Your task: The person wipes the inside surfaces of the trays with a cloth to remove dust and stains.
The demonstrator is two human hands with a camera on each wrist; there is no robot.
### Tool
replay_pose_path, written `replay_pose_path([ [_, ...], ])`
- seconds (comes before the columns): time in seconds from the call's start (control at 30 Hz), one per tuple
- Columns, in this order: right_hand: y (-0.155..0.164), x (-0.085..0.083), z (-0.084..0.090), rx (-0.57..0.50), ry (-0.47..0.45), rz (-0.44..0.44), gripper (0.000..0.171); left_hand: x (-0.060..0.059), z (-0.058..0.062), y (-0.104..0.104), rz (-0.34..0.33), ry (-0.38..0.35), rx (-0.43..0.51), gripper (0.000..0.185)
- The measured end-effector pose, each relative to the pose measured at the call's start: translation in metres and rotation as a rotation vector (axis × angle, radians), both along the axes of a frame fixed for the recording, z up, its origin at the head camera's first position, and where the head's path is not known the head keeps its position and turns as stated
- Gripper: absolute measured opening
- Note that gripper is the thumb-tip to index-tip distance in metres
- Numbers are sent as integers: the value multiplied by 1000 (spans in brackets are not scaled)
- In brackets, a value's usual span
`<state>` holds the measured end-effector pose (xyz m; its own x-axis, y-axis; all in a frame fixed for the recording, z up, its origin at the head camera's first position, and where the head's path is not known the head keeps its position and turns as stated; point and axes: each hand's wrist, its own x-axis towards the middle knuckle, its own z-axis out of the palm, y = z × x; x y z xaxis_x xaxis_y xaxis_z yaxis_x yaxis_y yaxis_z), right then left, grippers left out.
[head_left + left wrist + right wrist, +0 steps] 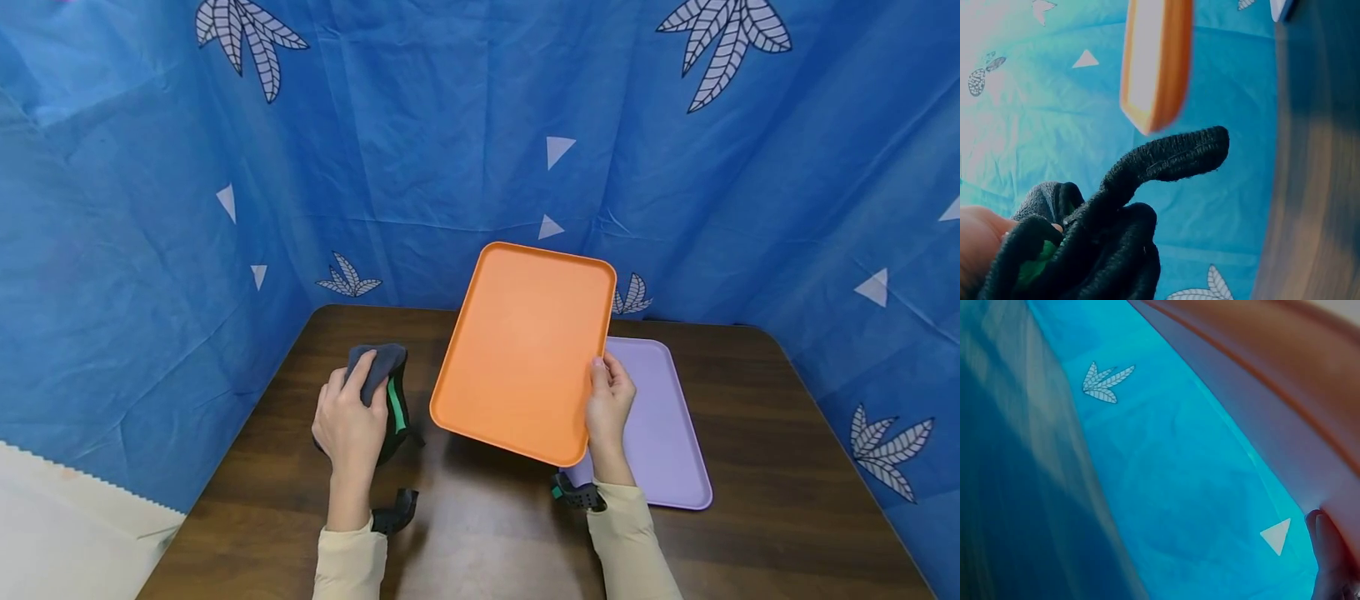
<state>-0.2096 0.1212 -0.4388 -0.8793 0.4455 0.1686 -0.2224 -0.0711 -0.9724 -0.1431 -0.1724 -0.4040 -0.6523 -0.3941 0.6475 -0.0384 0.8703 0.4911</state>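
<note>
Nearest the camera, two cream sleeves lead to the hands. The left hand rests on the dark brown wooden table, fingers curled around a crumpled dark grey cloth that it grasps beside a black and green strap. The right hand grips the right edge of a flat rectangular orange plastic tray, thumb on its upper face, holding it tilted above the table near the middle. Just right of it and partly beneath, a matching lilac plastic tray lies flat on the table. Further out, a blue cloth backdrop printed with white leaves and triangles closes the far and side edges.
</note>
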Motion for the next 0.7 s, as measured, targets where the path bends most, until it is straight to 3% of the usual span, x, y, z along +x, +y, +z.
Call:
replay_pose_path([
  [0.23, -13, -3, -14, 46, -58, 76, 29, 1, 4, 2, -15, 10, 0, 38],
  [0.4, -29, -4, -33, 70, -117, 160, 31, 2, 7, 2, -18, 15, 0, 38],
  [0.7, -58, -14, -65, 197, -207, 191, 33, 4, 9, 5, -21, -13, 3, 39],
])
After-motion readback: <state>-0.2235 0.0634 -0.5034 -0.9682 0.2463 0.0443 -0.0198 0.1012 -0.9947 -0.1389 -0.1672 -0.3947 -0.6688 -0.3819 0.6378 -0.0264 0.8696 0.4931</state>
